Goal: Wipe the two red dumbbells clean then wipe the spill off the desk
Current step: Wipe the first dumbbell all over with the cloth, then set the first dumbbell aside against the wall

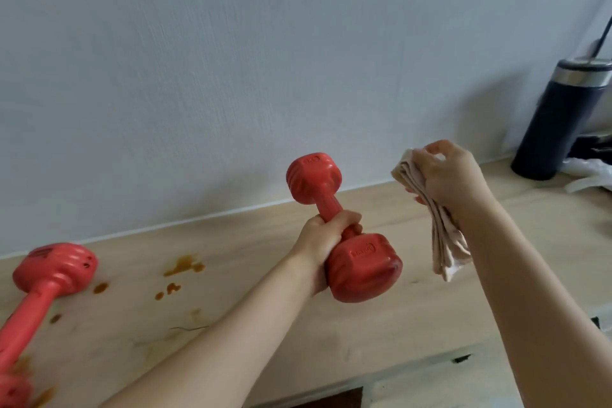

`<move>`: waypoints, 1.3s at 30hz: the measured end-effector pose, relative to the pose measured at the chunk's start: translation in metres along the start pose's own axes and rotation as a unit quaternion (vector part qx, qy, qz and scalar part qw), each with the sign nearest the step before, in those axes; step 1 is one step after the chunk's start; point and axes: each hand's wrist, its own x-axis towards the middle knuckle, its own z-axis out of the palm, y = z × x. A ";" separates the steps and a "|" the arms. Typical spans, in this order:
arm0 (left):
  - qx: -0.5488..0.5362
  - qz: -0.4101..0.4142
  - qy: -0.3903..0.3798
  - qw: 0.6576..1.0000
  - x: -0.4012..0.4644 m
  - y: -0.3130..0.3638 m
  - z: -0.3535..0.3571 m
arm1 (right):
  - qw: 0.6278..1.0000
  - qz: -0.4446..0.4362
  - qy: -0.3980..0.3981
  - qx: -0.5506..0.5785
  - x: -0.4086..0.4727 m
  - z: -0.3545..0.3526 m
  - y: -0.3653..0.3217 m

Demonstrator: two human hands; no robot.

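Dumbbell-wiping step, seemingly: first red dumbbell [342, 228] held up off the worktop [414, 308], tilted, left hand [323, 240] with fingers clenched round the handle. Right hand [452, 172] just beside it, apart, fingers gripping a folded beige cloth [443, 235] hanging down from the fist. Second red dumbbell [43, 285] lying at the far left of the worktop, among brown spill [182, 267] drops, untouched by either hand. Next, probably: bring cloth onto the raised upper head, rub round head and handle, turn to reach the lower head. Then the other dumbbell, lastly the spill
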 end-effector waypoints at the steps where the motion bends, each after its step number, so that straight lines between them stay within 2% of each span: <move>1: 0.004 -0.011 -0.007 1.000 0.009 -0.003 0.007 | 1.000 0.004 0.001 -0.023 0.003 -0.004 0.005; 6: 0.018 -0.038 -0.012 0.999 0.046 -0.020 0.042 | 0.994 -0.002 0.001 -0.106 0.006 -0.019 0.016; 13: 0.045 -0.041 -0.007 0.998 0.069 -0.029 0.067 | 0.987 0.010 0.004 -0.160 0.013 -0.026 0.033; 16: 0.129 -0.025 0.026 0.991 0.082 -0.021 0.068 | 0.989 0.015 0.001 -0.144 0.013 -0.031 0.034; 18: 0.219 -0.016 0.039 0.975 0.085 -0.014 0.066 | 0.991 0.017 0.002 -0.136 0.013 -0.034 0.036; 20: 0.259 -0.003 0.041 0.965 0.084 -0.013 0.062 | 0.991 0.016 0.003 -0.136 0.012 -0.038 0.037; 26: 0.204 0.014 0.060 0.977 0.086 -0.016 0.068 | 0.992 0.013 0.027 -0.120 0.012 -0.048 0.033; 39: 0.230 0.031 0.031 0.972 0.085 -0.020 0.089 | 0.995 0.008 0.028 -0.100 0.007 -0.045 0.026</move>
